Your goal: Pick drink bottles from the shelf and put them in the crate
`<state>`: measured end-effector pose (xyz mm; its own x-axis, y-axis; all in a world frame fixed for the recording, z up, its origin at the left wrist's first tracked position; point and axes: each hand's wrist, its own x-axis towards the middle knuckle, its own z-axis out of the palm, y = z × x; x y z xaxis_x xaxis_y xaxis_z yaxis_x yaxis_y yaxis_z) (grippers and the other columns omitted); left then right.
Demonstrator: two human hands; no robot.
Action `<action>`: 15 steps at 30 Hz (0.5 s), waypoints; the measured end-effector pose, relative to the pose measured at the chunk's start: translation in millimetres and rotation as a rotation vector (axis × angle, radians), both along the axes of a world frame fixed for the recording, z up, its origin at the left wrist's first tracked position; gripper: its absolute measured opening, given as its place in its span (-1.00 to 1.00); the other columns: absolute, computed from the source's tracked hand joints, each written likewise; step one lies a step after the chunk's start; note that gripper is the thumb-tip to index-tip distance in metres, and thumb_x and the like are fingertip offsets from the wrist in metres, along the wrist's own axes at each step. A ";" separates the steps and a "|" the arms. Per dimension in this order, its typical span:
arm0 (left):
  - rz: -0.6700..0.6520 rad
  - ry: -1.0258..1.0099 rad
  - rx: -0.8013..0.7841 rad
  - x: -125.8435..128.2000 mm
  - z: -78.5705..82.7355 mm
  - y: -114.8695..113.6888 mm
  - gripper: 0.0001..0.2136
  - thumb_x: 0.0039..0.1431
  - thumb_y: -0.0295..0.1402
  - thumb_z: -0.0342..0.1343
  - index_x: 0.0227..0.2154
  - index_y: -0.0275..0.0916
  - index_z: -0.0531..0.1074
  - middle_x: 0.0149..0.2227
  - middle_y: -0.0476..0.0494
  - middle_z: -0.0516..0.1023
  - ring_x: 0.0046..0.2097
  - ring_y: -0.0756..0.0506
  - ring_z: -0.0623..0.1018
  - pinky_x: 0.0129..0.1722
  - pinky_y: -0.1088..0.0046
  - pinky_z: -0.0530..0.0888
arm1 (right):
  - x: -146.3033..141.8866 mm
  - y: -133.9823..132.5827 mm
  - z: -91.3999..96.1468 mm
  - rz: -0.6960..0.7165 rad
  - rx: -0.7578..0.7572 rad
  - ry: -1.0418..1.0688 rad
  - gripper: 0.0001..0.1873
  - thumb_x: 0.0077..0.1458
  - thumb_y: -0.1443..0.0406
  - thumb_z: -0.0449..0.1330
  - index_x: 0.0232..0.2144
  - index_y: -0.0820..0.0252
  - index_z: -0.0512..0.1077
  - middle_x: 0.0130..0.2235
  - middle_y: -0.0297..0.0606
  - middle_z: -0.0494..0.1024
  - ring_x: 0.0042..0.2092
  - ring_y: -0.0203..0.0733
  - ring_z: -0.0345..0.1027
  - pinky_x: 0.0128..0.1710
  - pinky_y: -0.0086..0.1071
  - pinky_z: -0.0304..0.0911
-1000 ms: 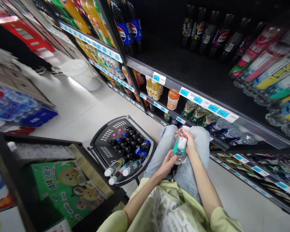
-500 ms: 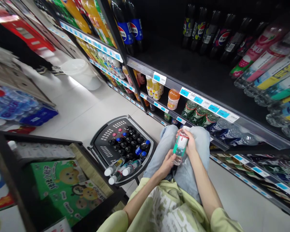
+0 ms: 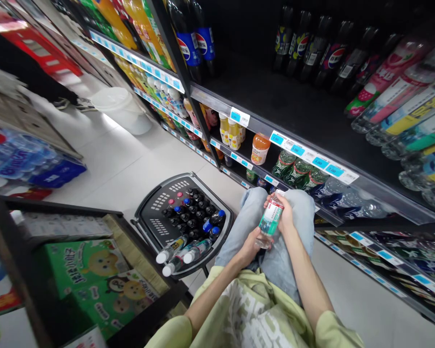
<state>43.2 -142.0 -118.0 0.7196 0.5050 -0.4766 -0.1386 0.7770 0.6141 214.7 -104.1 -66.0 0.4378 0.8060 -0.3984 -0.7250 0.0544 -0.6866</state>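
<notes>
Since the earlier frame, the clear bottle [image 3: 270,217] has rolled in your grip, the green part of its label now facing more to the right. It lies tilted over your jeans [image 3: 234,232] — your left hand [image 3: 252,245] curled at its base, your right hand [image 3: 285,215] wrapped around the upper part. Beside your knees stands the basket [image 3: 163,216], loaded with bottles; beyond — the drinks shelf [image 3: 246,72], then a white bucket [image 3: 125,116].
</notes>
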 end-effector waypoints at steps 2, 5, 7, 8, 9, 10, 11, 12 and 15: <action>0.013 -0.009 -0.010 -0.6 -2.4 -0.2 -0.25 0.01 0.45 0.36 -0.31 -0.29 0.62 -0.30 -0.32 0.72 -0.34 -0.16 0.58 -0.22 0.27 0.46 | -0.4 0.0 1.3 -0.002 -0.007 -0.002 -0.65 -0.04 0.06 0.55 -0.35 0.13 0.57 -0.40 -0.32 0.71 -0.44 -0.18 0.62 -0.40 -0.34 0.58; 0.022 -0.053 0.000 -1.1 -7.4 0.0 -0.27 0.01 0.42 0.39 -0.26 -0.27 0.61 -0.26 -0.30 0.74 -0.34 -0.16 0.61 -0.26 0.31 0.45 | -1.5 0.6 4.9 -0.008 -0.012 -0.002 -0.64 -0.06 0.06 0.56 -0.36 0.14 0.58 -0.40 -0.31 0.71 -0.45 -0.19 0.61 -0.40 -0.35 0.58; 0.027 -0.071 0.008 -0.9 -11.0 0.0 -0.27 -0.02 0.40 0.44 -0.21 -0.24 0.61 -0.25 -0.27 0.75 -0.34 -0.15 0.63 -0.28 0.35 0.44 | -2.3 1.3 7.0 -0.019 -0.016 -0.009 -0.64 -0.07 0.06 0.56 -0.37 0.14 0.59 -0.41 -0.31 0.71 -0.45 -0.19 0.60 -0.41 -0.35 0.58; 0.031 -0.077 0.012 -0.7 -12.6 -0.2 -0.28 -0.02 0.39 0.45 -0.19 -0.23 0.60 -0.25 -0.25 0.75 -0.34 -0.15 0.64 -0.29 0.37 0.43 | -2.6 1.7 7.6 -0.024 -0.018 -0.014 -0.64 -0.07 0.05 0.56 -0.37 0.13 0.59 -0.41 -0.32 0.71 -0.46 -0.19 0.59 -0.42 -0.35 0.57; 0.038 -0.084 0.017 -0.5 -14.2 -0.5 -0.29 -0.02 0.37 0.46 -0.17 -0.23 0.60 -0.24 -0.24 0.76 -0.34 -0.14 0.64 -0.29 0.38 0.43 | -2.8 2.0 7.9 -0.027 -0.020 -0.019 -0.65 -0.07 0.05 0.55 -0.37 0.13 0.59 -0.42 -0.33 0.71 -0.46 -0.19 0.59 -0.42 -0.35 0.56; 0.046 -0.090 0.024 -0.4 -15.5 -0.9 -0.30 0.00 0.35 0.47 -0.15 -0.22 0.59 -0.23 -0.23 0.75 -0.34 -0.14 0.65 -0.29 0.38 0.43 | -2.9 2.1 7.7 -0.026 -0.019 -0.021 -0.65 -0.06 0.05 0.55 -0.37 0.13 0.59 -0.42 -0.33 0.71 -0.46 -0.20 0.59 -0.42 -0.36 0.56; 0.054 -0.097 0.031 -0.3 -16.7 -1.4 -0.31 0.02 0.34 0.47 -0.14 -0.23 0.59 -0.23 -0.23 0.75 -0.33 -0.14 0.65 -0.28 0.38 0.44 | -2.8 2.2 7.1 -0.020 -0.016 -0.022 -0.65 -0.05 0.05 0.55 -0.37 0.13 0.59 -0.41 -0.32 0.72 -0.46 -0.20 0.59 -0.42 -0.36 0.57; 0.062 -0.101 0.038 -0.3 -17.6 -1.9 -0.32 0.04 0.31 0.47 -0.12 -0.24 0.59 -0.22 -0.24 0.75 -0.32 -0.14 0.65 -0.26 0.37 0.45 | -2.5 2.1 6.2 -0.014 -0.012 -0.021 -0.65 -0.04 0.05 0.55 -0.36 0.14 0.60 -0.40 -0.31 0.72 -0.45 -0.20 0.60 -0.41 -0.35 0.57; 0.070 -0.095 0.043 -0.8 -19.3 -3.2 -0.31 0.08 0.28 0.48 -0.07 -0.30 0.59 -0.21 -0.28 0.74 -0.30 -0.14 0.65 -0.23 0.35 0.46 | -1.3 1.5 2.7 -0.003 0.004 -0.018 -0.66 -0.03 0.06 0.54 -0.35 0.15 0.62 -0.38 -0.29 0.73 -0.44 -0.19 0.61 -0.40 -0.35 0.57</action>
<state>42.5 -145.3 -137.3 0.7227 0.5742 -0.3846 -0.2510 0.7366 0.6280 213.4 -102.6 -63.3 0.4475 0.8062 -0.3870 -0.7122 0.0596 -0.6994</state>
